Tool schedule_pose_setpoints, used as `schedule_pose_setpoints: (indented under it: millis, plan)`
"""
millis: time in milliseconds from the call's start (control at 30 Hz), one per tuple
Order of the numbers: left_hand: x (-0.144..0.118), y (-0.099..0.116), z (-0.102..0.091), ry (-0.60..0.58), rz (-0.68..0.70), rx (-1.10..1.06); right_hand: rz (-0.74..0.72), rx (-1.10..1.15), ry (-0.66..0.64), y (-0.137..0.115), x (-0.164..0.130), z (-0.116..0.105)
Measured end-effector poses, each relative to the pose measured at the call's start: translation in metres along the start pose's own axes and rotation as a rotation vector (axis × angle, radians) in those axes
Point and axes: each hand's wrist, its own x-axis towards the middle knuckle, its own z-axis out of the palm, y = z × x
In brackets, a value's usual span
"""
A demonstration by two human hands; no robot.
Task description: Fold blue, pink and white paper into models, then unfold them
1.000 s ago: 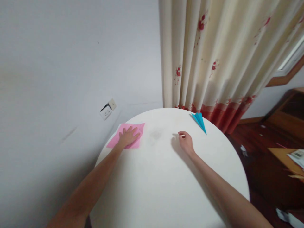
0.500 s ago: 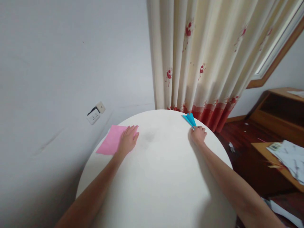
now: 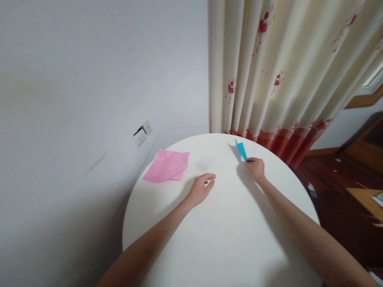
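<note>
My right hand (image 3: 256,169) pinches the near tip of a blue folded paper (image 3: 241,150), narrow at my fingers and wider at the far end, shaped much like a paper plane. It is lifted a little off the white round table (image 3: 221,235), and its shadow falls to the left. My left hand (image 3: 202,188) hovers over the table's middle with nothing in it, thumb and curved fingers apart. Beyond it to the left lie pink paper sheets (image 3: 167,165), overlapping and slightly creased, untouched by either hand.
A pale wall with a socket (image 3: 140,137) borders the table on the left. Behind the table hangs a cream curtain (image 3: 254,79) with red flowers and a red hem. To the right are a dark wooden floor (image 3: 329,199) and a low wooden surface (image 3: 363,201).
My left hand has come off the pink paper and moved right and nearer. The blue folded paper has turned and risen in my right hand. The view has swung left.
</note>
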Motion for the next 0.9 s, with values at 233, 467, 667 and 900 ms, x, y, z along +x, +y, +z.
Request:
schedule_pose_setpoints:
  millis: [233, 467, 667, 900]
  plan:
    - [-0.017, -0.009, -0.004, -0.007, -0.174, -0.371, 0.156, 0.504, -0.591, -0.056, -0.117, 0.05]
    - [-0.019, -0.004, -0.015, 0.073, -0.169, -0.428, 0.144, 0.649, -0.747, -0.044, -0.153, 0.074]
    - [-0.017, -0.007, -0.01, 0.02, -0.168, -0.35, 0.064, 0.574, -0.73, -0.024, -0.151, 0.077]
    - [-0.015, -0.007, -0.009, 0.135, -0.098, -0.307, 0.061, 0.701, -0.577, -0.03, -0.149, 0.072]
